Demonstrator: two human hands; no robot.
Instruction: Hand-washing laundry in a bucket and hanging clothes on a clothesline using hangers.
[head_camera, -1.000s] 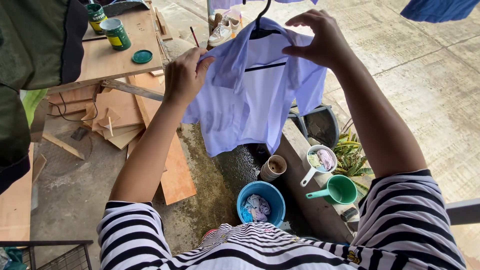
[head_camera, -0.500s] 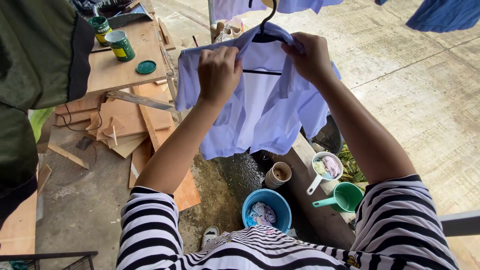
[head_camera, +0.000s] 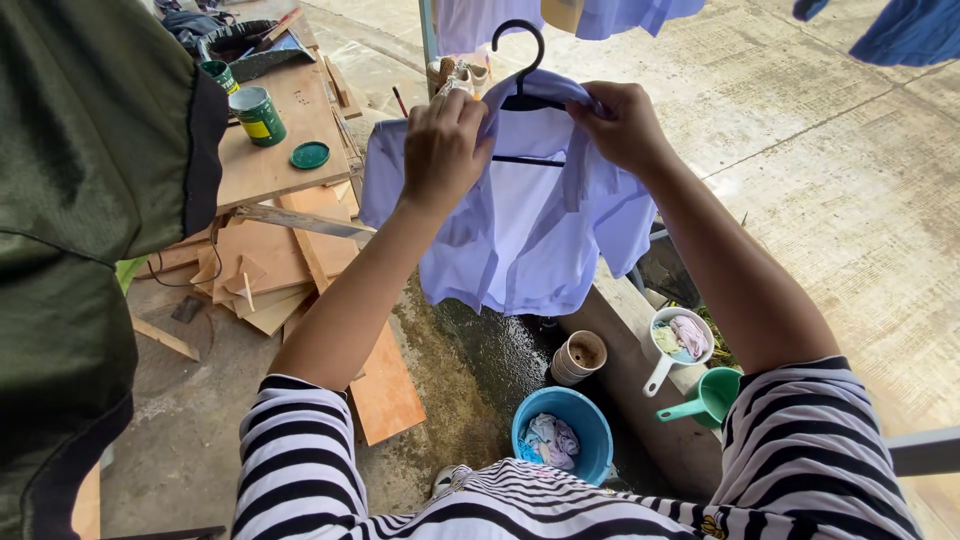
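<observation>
A pale lilac short-sleeved shirt (head_camera: 520, 235) hangs on a black hanger (head_camera: 524, 75) in front of me. My left hand (head_camera: 443, 150) grips the shirt's left collar and shoulder. My right hand (head_camera: 625, 125) grips the right collar close to the hanger's neck. Both arms wear black-and-white striped sleeves. The shirt's front is open, showing the hanger's bar.
A dark green garment (head_camera: 90, 200) hangs at the left. Below stand a blue bucket (head_camera: 590, 425) of laundry, a green scoop (head_camera: 710, 397), a white scoop (head_camera: 678, 338) and stacked cups (head_camera: 580, 357). Wooden boards (head_camera: 280, 250) and paint cans (head_camera: 258, 115) lie at the left.
My left hand moved right from the sleeve to the collar and closed on it. My right hand closed on the other collar side. The view shifted slightly, showing the hanger hook.
</observation>
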